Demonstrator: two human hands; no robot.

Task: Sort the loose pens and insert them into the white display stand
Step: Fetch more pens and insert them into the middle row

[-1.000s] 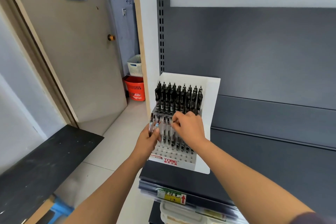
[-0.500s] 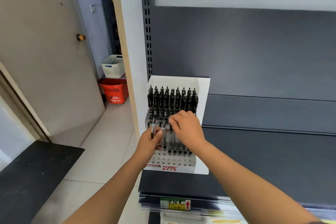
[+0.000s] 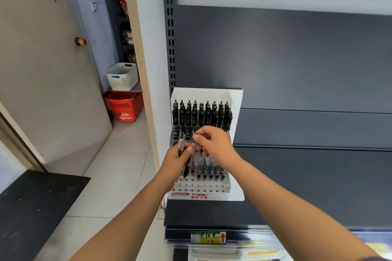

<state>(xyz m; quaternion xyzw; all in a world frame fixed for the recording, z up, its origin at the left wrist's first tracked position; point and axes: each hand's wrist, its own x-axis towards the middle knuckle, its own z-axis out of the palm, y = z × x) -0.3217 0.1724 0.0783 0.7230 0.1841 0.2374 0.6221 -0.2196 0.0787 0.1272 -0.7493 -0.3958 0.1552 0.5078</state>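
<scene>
Right hand [image 3: 215,146] pinches one clear black-tipped pen [image 3: 193,144]; left hand [image 3: 176,159] grips spare loose pens [image 3: 180,140].
I see both over the white perforated display stand [image 3: 236,116] on the dark grey metal shelf [image 3: 307,176]. Risks: the tip misses its hole, knocks the seated black pens [image 3: 203,116], or the bundle slips.

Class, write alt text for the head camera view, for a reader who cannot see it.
A person's right hand pinches a clear-barrelled pen in front of a white plastic display stand on a dark grey metal shelf, while the left hand grips more loose pens. Black pens line the stand's back row.
</scene>
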